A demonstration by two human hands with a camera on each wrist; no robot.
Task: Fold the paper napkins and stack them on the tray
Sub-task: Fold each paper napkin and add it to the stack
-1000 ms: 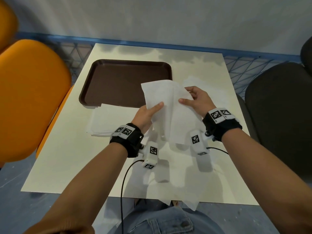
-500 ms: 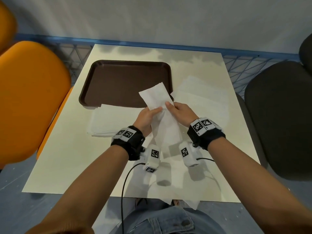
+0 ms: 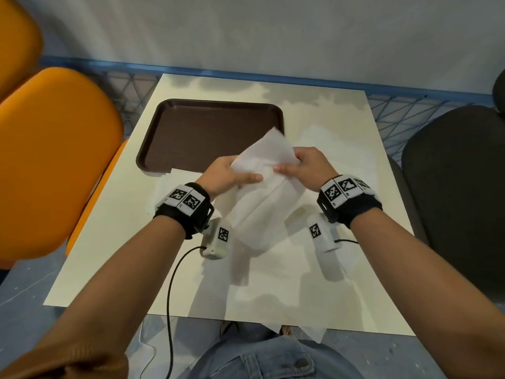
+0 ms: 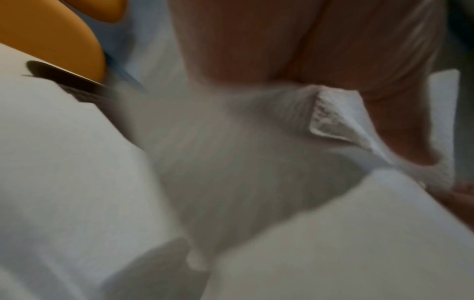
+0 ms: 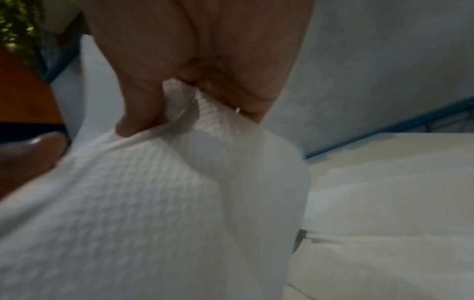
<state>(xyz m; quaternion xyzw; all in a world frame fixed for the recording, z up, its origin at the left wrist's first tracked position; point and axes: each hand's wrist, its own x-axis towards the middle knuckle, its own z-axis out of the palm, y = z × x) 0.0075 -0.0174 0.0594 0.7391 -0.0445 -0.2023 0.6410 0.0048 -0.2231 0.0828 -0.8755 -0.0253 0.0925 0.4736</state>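
Observation:
A white paper napkin hangs in the air over the middle of the table, creased lengthwise. My left hand pinches its upper left edge between thumb and fingers. My right hand pinches the upper right edge a short way across. In the left wrist view the napkin bunches under the hand, blurred. In the right wrist view the napkin drapes down from the pinching fingers. The brown tray lies bare at the back left of the table. More napkins lie flat: one pile by the tray's front edge, another at the right.
An unfolded napkin covers the table's near part and overhangs the front edge. Orange chairs stand at the left, a dark chair at the right. A black cable runs from my left wrist off the table's front.
My hands came together half a second ago, folding the napkin narrow, and have since drawn a little apart. The napkin now hangs wider with a lengthwise crease.

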